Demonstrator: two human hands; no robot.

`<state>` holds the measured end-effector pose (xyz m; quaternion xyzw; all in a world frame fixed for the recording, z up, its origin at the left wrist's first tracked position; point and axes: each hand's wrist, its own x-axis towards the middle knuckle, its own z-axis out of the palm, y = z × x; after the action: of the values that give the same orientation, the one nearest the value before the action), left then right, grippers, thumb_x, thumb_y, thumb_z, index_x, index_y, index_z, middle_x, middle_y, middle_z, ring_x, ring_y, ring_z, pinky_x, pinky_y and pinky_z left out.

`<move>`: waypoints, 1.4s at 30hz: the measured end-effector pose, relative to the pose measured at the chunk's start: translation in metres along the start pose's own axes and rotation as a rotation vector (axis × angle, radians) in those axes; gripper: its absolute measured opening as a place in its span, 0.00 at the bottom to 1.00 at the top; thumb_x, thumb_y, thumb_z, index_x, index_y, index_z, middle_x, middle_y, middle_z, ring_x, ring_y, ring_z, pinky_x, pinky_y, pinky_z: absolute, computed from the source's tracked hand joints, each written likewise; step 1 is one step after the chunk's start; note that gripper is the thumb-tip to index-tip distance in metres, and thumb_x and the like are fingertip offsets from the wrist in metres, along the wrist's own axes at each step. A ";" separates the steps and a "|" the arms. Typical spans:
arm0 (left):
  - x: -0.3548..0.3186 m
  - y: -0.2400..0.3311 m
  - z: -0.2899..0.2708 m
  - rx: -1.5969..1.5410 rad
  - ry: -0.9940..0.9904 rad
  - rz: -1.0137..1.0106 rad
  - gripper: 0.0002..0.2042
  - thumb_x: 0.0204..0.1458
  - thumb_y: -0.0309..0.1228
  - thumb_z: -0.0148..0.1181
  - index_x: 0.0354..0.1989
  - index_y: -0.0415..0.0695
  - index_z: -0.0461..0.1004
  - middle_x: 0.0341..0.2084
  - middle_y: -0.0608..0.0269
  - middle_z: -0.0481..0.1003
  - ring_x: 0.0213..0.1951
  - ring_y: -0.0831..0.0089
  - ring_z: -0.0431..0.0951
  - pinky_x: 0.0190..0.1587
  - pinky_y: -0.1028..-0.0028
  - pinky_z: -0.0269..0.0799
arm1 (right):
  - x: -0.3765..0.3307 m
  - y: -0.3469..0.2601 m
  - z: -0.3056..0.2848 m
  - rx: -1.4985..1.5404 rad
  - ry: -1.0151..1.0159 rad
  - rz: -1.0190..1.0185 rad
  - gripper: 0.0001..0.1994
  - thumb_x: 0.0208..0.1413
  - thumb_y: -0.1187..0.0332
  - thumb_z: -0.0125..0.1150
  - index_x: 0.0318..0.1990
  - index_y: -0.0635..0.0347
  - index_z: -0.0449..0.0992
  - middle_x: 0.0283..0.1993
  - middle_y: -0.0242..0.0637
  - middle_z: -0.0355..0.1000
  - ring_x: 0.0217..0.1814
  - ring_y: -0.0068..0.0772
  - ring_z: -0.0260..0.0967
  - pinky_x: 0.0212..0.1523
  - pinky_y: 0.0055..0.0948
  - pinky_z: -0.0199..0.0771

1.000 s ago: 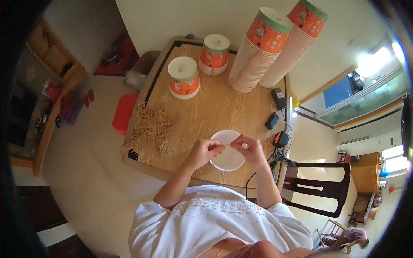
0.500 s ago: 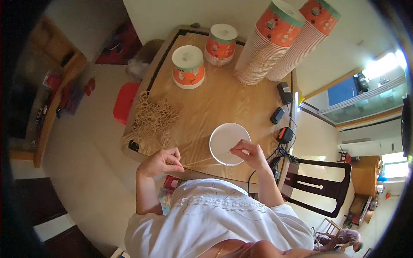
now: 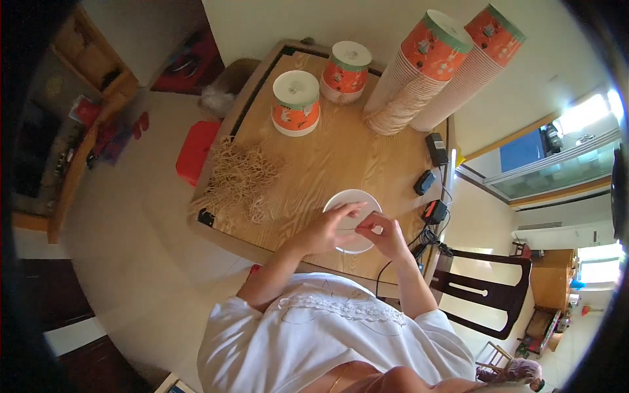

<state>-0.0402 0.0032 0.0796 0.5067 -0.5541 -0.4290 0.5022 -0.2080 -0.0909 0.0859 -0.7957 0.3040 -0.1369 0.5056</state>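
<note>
A white round paper bowl (image 3: 355,247) stands mouth up near the table's front edge, and both my hands are above it. My right hand (image 3: 385,237) is pinched at its right side, on a thin tan strand that is barely visible. Over the bowl's left part my left hand (image 3: 327,229) has its fingers stretched out and apart. Left of the hands lies a loose heap of tan strands (image 3: 239,177). Two orange and green paper bowls, a nearer one (image 3: 296,114) and a farther one (image 3: 345,75), sit upside down at the back left.
Two tall leaning stacks of paper bowls, a left one (image 3: 439,49) with tan strands round its side and a right one (image 3: 491,39), stand at the back right. Black adapters (image 3: 436,149) and cables (image 3: 429,236) line the right edge. A dark chair (image 3: 488,288) stands beyond it.
My left hand has moved right, over the bowl and close to my right hand, and its pinch has opened. The strand stretched between the hands before no longer spans them. My right hand stays pinched.
</note>
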 end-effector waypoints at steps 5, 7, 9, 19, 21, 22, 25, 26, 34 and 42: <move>0.025 -0.072 0.036 -0.140 0.085 -0.238 0.19 0.40 0.30 0.65 0.44 0.44 0.70 0.22 0.68 0.74 0.26 0.79 0.73 0.31 0.76 0.69 | 0.009 0.018 -0.016 -0.028 0.040 0.051 0.03 0.44 0.74 0.61 0.29 0.62 0.76 0.28 0.35 0.70 0.30 0.25 0.66 0.34 0.25 0.66; 0.026 -0.072 0.041 -0.048 0.105 -0.263 0.15 0.41 0.30 0.65 0.39 0.44 0.72 0.21 0.68 0.74 0.25 0.80 0.72 0.30 0.76 0.69 | 0.007 0.032 -0.022 -0.030 0.023 0.072 0.03 0.45 0.74 0.60 0.28 0.62 0.76 0.28 0.36 0.70 0.30 0.26 0.66 0.34 0.25 0.67; 0.028 -0.075 0.043 0.052 0.132 -0.286 0.11 0.42 0.31 0.64 0.34 0.44 0.74 0.19 0.67 0.74 0.24 0.80 0.72 0.29 0.77 0.68 | 0.009 0.050 -0.023 0.032 0.034 0.059 0.05 0.45 0.75 0.60 0.31 0.63 0.75 0.27 0.37 0.70 0.31 0.27 0.67 0.33 0.25 0.68; 0.008 -0.090 0.027 -0.144 0.272 -0.364 0.05 0.44 0.28 0.62 0.25 0.39 0.75 0.18 0.69 0.73 0.23 0.84 0.69 0.27 0.81 0.66 | -0.010 0.072 0.020 -0.159 -0.021 0.334 0.15 0.43 0.72 0.61 0.37 0.59 0.63 0.25 0.38 0.68 0.27 0.31 0.67 0.28 0.29 0.68; 0.002 -0.087 0.027 -0.139 0.241 -0.397 0.06 0.44 0.28 0.62 0.26 0.38 0.75 0.19 0.68 0.74 0.23 0.84 0.70 0.27 0.81 0.67 | -0.010 0.068 0.021 -0.027 0.069 0.229 0.15 0.43 0.73 0.62 0.39 0.59 0.65 0.28 0.36 0.68 0.30 0.29 0.68 0.30 0.28 0.68; -0.001 -0.086 0.029 -0.156 0.226 -0.404 0.06 0.44 0.28 0.62 0.26 0.38 0.75 0.19 0.68 0.74 0.24 0.84 0.70 0.27 0.81 0.67 | -0.009 0.063 0.021 0.096 0.162 0.116 0.15 0.43 0.74 0.62 0.41 0.60 0.67 0.31 0.35 0.69 0.32 0.28 0.68 0.32 0.26 0.69; -0.005 -0.079 0.031 -0.197 0.190 -0.381 0.05 0.45 0.27 0.61 0.27 0.38 0.75 0.20 0.68 0.74 0.24 0.84 0.70 0.28 0.80 0.67 | -0.003 0.044 0.017 0.301 0.069 0.107 0.14 0.46 0.76 0.60 0.42 0.61 0.71 0.36 0.33 0.70 0.37 0.26 0.68 0.37 0.25 0.69; -0.006 -0.078 0.031 -0.221 0.176 -0.346 0.04 0.45 0.26 0.61 0.27 0.38 0.75 0.20 0.68 0.74 0.25 0.85 0.70 0.28 0.80 0.67 | -0.001 0.041 0.017 0.404 0.034 0.080 0.12 0.47 0.76 0.59 0.41 0.62 0.72 0.36 0.34 0.70 0.37 0.27 0.69 0.38 0.25 0.70; -0.012 -0.074 0.037 -0.237 0.270 -0.311 0.05 0.45 0.27 0.61 0.27 0.38 0.74 0.20 0.72 0.73 0.26 0.85 0.69 0.31 0.82 0.66 | 0.002 0.045 0.022 0.082 0.016 0.027 0.05 0.50 0.74 0.55 0.33 0.65 0.74 0.30 0.39 0.71 0.34 0.25 0.69 0.36 0.24 0.70; -0.018 -0.085 0.046 -0.098 0.280 -0.328 0.05 0.46 0.27 0.60 0.30 0.40 0.74 0.22 0.73 0.73 0.27 0.86 0.68 0.30 0.82 0.65 | -0.003 0.059 0.035 0.376 0.192 0.017 0.04 0.49 0.75 0.56 0.33 0.65 0.73 0.29 0.38 0.71 0.33 0.25 0.69 0.36 0.24 0.69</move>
<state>-0.0747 0.0093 -0.0120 0.6197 -0.3675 -0.4569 0.5217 -0.2123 -0.0815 0.0185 -0.6681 0.3265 -0.2625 0.6149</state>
